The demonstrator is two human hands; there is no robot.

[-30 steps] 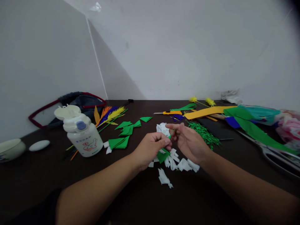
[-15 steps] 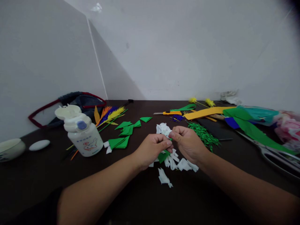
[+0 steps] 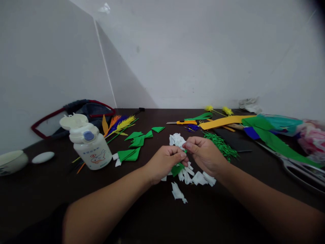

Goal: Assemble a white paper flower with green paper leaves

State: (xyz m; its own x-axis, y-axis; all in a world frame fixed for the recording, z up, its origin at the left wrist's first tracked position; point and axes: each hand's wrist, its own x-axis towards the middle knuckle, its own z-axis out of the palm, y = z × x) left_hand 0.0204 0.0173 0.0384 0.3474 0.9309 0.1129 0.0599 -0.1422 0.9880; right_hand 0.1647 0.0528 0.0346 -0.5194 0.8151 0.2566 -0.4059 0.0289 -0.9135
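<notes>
My left hand [image 3: 166, 162] and my right hand [image 3: 204, 154] meet above the middle of the dark table. Thumb and fingers are pinched together on both, around a small piece of green paper [image 3: 185, 150] that mostly hides between the fingertips. A larger green piece [image 3: 177, 169] shows just under my left fingers; whether it joins the pinched bit I cannot tell. Crumpled white paper [image 3: 177, 139] lies right behind the fingertips. Beneath and in front of the hands are white paper strips [image 3: 187, 176] and a loose white scrap [image 3: 178, 193].
Folded green pieces [image 3: 133, 154] and an open-lidded white bottle [image 3: 92, 149] are left. A utility knife [image 3: 186, 122], blade exposed, lies behind my hands. Green shreds [image 3: 220, 144], a yellow strip [image 3: 225, 121] and large scissors [image 3: 299, 171] lie right. A bowl [image 3: 12, 162] stands far left.
Almost nothing differs. My right fingers have shifted very slightly while both hands keep their pinch in the same place.
</notes>
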